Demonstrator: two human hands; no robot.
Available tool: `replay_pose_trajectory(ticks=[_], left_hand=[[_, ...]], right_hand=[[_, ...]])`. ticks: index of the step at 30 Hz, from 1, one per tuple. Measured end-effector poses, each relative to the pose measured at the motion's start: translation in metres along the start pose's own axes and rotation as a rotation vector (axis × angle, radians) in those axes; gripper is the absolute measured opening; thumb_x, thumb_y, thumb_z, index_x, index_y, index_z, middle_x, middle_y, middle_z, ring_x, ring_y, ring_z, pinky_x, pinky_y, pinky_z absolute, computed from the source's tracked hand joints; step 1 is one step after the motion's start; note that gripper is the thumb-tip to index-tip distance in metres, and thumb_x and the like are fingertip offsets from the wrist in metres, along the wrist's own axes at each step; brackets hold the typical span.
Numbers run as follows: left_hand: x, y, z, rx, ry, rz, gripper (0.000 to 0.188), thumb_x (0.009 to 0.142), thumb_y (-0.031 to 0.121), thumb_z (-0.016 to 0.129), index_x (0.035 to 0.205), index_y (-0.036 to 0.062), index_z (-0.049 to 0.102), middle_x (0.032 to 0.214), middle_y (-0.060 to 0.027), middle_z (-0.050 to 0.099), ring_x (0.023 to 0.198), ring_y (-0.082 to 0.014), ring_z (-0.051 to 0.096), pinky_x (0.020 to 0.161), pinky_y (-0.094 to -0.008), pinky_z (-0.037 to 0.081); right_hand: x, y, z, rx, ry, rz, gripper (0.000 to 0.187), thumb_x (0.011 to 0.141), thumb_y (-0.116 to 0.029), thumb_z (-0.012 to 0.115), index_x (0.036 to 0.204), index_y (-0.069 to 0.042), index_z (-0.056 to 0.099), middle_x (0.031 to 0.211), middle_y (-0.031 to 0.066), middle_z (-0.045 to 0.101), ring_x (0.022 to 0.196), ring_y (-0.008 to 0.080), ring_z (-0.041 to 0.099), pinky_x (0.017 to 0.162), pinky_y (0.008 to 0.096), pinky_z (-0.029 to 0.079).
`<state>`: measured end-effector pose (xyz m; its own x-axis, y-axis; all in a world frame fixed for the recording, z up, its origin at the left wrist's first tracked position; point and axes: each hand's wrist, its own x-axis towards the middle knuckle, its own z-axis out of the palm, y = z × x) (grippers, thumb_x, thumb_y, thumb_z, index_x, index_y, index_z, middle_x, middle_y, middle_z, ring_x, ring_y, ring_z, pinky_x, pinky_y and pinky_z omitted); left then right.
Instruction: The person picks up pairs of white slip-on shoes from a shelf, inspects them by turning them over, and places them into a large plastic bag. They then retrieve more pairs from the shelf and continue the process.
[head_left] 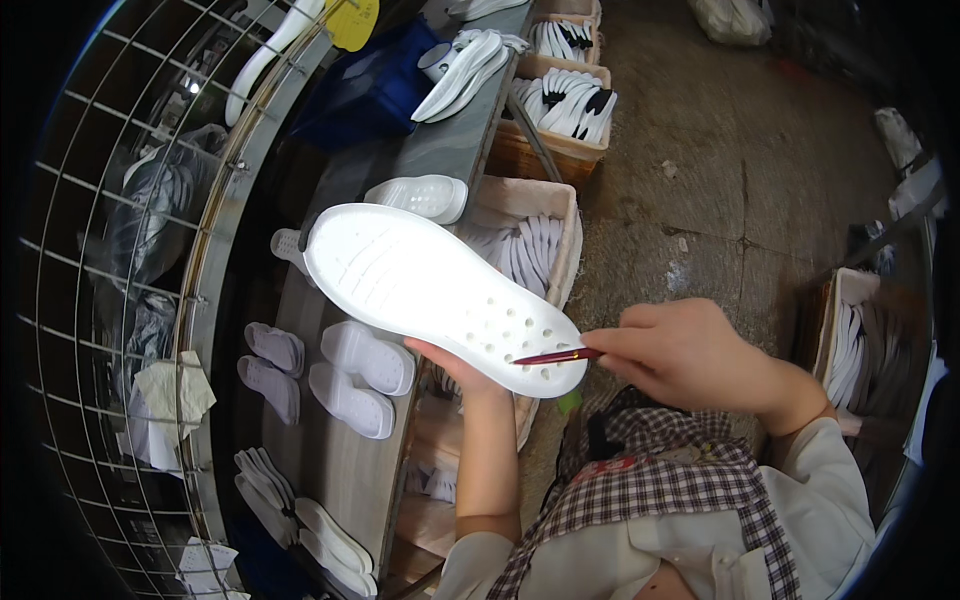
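Note:
A large white shoe sole [400, 270] is held up in front of me, its inner face toward me. Shallow curved grooves mark one end, and several round holes dot the other. My left hand [470, 375] grips it from below by the near edge, with most fingers hidden behind it. In a pinch, my right hand [665, 350] holds a slim dark-red pen-like tool [560, 356] with a pointed tip. The tip is over the sole's holed end, near the holes; whether it touches cannot be made out.
Pairs of white soles [365, 360] lie on a grey bench [345, 475] to the left. Baskets [565, 145] of soles stand beyond and right. A blue bin [365, 90] sits near the far bench end. Wire mesh [110, 290] runs along the left.

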<state>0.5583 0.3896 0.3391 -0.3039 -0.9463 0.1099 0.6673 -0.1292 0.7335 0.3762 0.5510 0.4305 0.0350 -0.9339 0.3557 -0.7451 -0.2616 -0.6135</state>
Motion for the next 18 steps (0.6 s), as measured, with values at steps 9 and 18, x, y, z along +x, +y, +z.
replay_pose_trajectory(ticks=[9,18], left_hand=[[-0.002,-0.013,0.022,0.0,0.076,-0.016,0.089,0.083,0.076,0.02,0.142,0.0106,0.025,0.14,-0.0144,0.037,0.121,-0.0312,0.045,0.101,-0.0427,0.038],[0.013,-0.024,0.006,0.231,0.039,-0.021,0.081,0.089,0.066,0.026,0.146,0.0113,0.007,0.147,-0.0122,0.022,0.133,-0.0283,0.028,0.109,-0.043,0.024]], right_hand=[[0.001,0.048,0.06,0.71,-0.08,0.399,0.056,0.081,-0.033,0.07,0.121,-0.003,0.046,0.11,0.0183,0.059,0.103,0.0272,0.058,0.086,0.0359,0.048],[0.022,0.079,0.104,1.53,0.079,1.019,0.047,0.084,-0.013,0.054,0.129,-0.005,0.042,0.088,0.0053,0.057,0.058,0.0102,0.05,0.043,0.0225,0.04]])
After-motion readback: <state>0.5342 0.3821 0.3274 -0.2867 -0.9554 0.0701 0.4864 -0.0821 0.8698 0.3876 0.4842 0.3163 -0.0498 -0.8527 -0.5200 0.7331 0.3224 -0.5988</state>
